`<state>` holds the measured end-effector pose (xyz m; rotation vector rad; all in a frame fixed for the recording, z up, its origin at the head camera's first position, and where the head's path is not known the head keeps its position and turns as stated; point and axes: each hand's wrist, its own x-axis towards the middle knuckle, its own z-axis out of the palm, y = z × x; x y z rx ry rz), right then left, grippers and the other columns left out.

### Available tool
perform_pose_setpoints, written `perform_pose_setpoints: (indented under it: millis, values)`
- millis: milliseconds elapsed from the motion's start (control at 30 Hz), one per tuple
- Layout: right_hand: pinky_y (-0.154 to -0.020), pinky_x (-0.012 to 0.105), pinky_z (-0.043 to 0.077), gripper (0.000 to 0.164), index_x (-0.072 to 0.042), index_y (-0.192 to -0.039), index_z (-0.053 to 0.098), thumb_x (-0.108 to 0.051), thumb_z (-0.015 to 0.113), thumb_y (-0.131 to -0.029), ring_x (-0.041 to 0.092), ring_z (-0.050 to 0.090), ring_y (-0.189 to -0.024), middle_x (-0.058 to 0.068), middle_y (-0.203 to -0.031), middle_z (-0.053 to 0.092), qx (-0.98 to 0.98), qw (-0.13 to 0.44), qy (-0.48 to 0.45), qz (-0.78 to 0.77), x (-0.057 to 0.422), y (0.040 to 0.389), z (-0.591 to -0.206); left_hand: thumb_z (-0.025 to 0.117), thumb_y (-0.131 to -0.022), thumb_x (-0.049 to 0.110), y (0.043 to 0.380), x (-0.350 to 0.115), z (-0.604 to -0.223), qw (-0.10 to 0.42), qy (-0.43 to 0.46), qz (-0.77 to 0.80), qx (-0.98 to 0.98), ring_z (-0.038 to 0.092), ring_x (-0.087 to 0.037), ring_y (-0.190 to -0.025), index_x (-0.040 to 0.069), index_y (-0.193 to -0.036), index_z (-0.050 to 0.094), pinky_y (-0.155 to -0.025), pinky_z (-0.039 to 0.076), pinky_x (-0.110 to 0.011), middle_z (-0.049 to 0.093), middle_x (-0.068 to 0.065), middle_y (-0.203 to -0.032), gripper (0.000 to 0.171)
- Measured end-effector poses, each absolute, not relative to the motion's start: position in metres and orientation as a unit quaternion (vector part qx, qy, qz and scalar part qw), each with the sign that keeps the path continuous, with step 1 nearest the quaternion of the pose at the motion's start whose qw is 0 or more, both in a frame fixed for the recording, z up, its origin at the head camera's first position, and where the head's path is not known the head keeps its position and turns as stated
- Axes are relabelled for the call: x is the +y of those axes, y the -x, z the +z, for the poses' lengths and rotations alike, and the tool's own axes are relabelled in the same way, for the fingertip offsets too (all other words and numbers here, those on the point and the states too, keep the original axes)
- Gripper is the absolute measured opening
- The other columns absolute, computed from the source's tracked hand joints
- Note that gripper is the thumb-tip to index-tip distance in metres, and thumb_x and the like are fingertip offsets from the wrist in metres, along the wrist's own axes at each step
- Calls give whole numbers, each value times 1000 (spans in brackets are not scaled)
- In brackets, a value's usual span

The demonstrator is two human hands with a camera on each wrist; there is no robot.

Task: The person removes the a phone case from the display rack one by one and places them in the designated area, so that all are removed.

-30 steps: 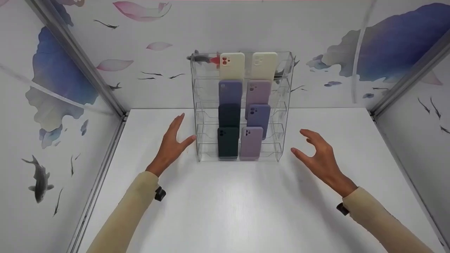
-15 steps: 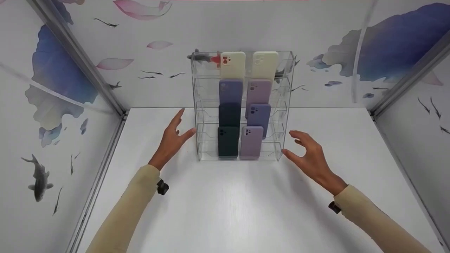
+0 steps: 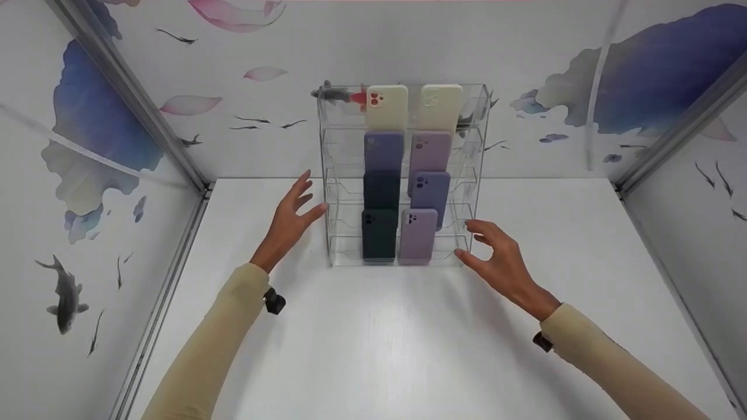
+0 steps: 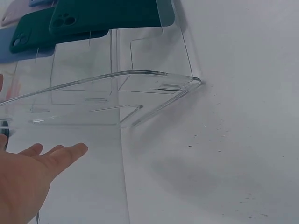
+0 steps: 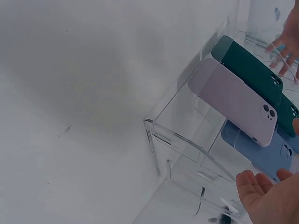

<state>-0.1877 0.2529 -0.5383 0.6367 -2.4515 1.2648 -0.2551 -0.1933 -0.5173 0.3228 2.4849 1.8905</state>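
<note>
A clear tiered acrylic rack (image 3: 344, 252) stands on the white table, holding phone cases in two columns. The cases include a cream one (image 3: 387, 108), a dark green one (image 3: 379, 236), a light purple one (image 3: 418, 236) and a blue-violet one (image 3: 430, 192). Left of the rack is my left hand (image 3: 286, 219), fingers extended and thumb spread. Its thumb (image 4: 65, 158) looks slightly apart from the rack's side. At the lower right side, my right hand (image 3: 503, 259) has its fingers gently bent around a gap. Whether its fingertips touch the rack, I cannot tell.
White panels with painted fish, petals and blue leaves surround the table (image 3: 379, 350) at the back and sides. Metal frame posts (image 3: 157, 122) run along the left corner and the right one. Small black devices (image 3: 274, 301) sit at both cuffs.
My right hand has moved left to the rack's right side. My left hand has shifted slightly up and forward along the left side. The rack and cases have stayed in place.
</note>
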Motion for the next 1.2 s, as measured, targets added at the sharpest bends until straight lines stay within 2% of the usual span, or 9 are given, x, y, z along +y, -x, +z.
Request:
perform_pose_setpoints:
  millis: [233,367,567,800,933,1033,1200]
  values:
    - [-107,51,57,58,5,-143,65,0,90,-91,39,68,-129,18,-140,69,-849,137,-227,457,243,193,-545,78,-106,34,261,-188,-522,27,-102,592,799,39,-42,-160,26,-178,23,-124,41,-60,29,-14,-180,91]
    - [-107,54,57,57,4,-145,65,-3,88,-93,40,69,-129,19,-141,68,-848,114,-215,471,236,197,-548,79,-106,29,264,-184,-524,40,-99,601,792,40,-41,-160,27,-178,21,-123,43,-59,29,-16,-179,93]
    - [-108,53,58,55,3,-145,66,-4,87,-95,37,70,-128,18,-140,69,-851,99,-192,479,229,204,-552,81,-104,22,267,-180,-527,64,-94,602,790,37,-41,-161,28,-179,17,-123,44,-57,25,-17,-180,99]
    - [-103,51,61,52,4,-144,66,-3,86,-96,35,73,-123,19,-136,71,-855,109,-183,472,224,207,-552,79,-104,18,268,-177,-530,76,-98,609,783,35,-47,-161,21,-179,12,-123,43,-59,23,-20,-181,101]
    - [-101,52,61,53,6,-145,65,-2,85,-96,38,73,-122,24,-137,70,-853,110,-183,477,222,208,-552,79,-104,17,270,-176,-531,78,-98,610,782,36,-48,-161,18,-179,10,-123,43,-57,21,-19,-181,102]
    - [-101,56,61,54,6,-146,64,-1,84,-97,42,73,-121,27,-138,69,-846,109,-184,488,220,209,-553,80,-103,17,270,-175,-532,79,-93,608,785,36,-46,-161,19,-179,10,-123,44,-56,21,-18,-182,103]
    - [-98,63,60,53,7,-146,63,1,83,-97,47,73,-120,25,-139,70,-841,115,-189,494,217,210,-553,79,-103,15,268,-173,-533,82,-84,607,786,36,-42,-161,22,-179,9,-124,44,-55,20,-18,-182,104]
